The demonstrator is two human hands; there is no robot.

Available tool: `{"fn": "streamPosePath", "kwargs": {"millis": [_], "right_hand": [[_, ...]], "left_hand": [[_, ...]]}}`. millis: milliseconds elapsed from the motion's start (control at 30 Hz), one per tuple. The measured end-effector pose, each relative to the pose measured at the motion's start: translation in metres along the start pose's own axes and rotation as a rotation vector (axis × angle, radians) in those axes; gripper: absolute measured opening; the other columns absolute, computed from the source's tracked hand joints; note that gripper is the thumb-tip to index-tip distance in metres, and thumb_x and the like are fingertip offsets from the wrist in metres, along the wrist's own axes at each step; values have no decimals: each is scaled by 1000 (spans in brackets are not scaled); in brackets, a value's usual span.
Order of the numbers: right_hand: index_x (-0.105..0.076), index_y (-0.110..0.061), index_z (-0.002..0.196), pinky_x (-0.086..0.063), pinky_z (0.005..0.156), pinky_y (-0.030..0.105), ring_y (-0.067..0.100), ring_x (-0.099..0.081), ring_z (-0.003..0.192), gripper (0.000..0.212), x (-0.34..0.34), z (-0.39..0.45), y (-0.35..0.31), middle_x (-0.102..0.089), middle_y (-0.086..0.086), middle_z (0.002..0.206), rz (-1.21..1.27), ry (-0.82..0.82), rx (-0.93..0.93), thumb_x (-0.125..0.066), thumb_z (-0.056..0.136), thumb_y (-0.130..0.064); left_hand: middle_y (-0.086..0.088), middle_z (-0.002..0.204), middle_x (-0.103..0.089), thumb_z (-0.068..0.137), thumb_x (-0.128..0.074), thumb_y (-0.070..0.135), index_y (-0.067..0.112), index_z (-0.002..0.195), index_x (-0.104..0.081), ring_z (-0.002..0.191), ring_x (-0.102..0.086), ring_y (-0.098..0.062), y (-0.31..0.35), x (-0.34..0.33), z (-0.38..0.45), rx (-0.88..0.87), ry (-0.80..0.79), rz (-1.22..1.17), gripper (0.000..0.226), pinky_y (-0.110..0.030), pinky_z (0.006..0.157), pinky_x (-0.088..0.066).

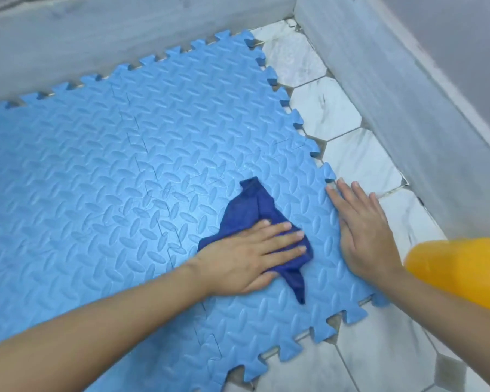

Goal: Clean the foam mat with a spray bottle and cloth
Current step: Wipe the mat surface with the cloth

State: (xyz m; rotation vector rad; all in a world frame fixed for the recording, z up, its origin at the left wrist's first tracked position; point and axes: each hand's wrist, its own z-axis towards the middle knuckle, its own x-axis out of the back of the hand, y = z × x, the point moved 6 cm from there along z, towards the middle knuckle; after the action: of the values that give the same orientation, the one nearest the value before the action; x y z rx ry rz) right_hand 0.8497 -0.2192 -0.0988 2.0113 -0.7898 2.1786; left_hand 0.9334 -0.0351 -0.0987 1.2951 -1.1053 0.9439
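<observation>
A light blue foam mat (125,165) of interlocking tiles with a raised leaf pattern covers most of the floor. A dark blue cloth (252,210) lies crumpled on the mat near its right edge. My left hand (246,256) presses flat on the cloth with straight fingers. My right hand (362,230) rests flat on the mat's right edge, fingers straight, beside the cloth. A yellow object (461,270), possibly the spray bottle, shows blurred at the right edge, close to the camera and above my right forearm.
White marble-look hexagon floor tiles (326,108) run along the mat's right and near sides. Grey walls with a skirting (393,89) close in the far side and the right, meeting in a corner at the top.
</observation>
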Motion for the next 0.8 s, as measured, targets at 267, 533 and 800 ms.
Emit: {"fn": "streamPosePath", "kwargs": {"millis": [267,533,800], "right_hand": [[-40,-19,148,-21,120,45,26,-29,146,56,-2,2,7,-37,2,155,119,24,-8,-31,95,-7],[-46,-14,144,-20,121,33,28,-35,143,66,0,0,17,-47,11,148,261,95,-75,-32,83,8],[-43,-18,146,-22,121,36,23,-30,145,69,1,-1,15,-45,7,150,223,76,-96,-32,83,7]], "left_hand": [[-5,160,-11,102,-25,35,7,150,-22,147,-7,-26,-196,54,90,747,93,-58,55,-43,118,-6],[-5,155,-29,89,-36,34,13,146,-37,144,-22,-30,-3,10,33,102,-18,21,61,-46,115,-20],[-7,157,-24,90,-27,43,14,148,-31,144,-23,-28,-106,30,77,361,2,77,65,-47,114,-19]]}}
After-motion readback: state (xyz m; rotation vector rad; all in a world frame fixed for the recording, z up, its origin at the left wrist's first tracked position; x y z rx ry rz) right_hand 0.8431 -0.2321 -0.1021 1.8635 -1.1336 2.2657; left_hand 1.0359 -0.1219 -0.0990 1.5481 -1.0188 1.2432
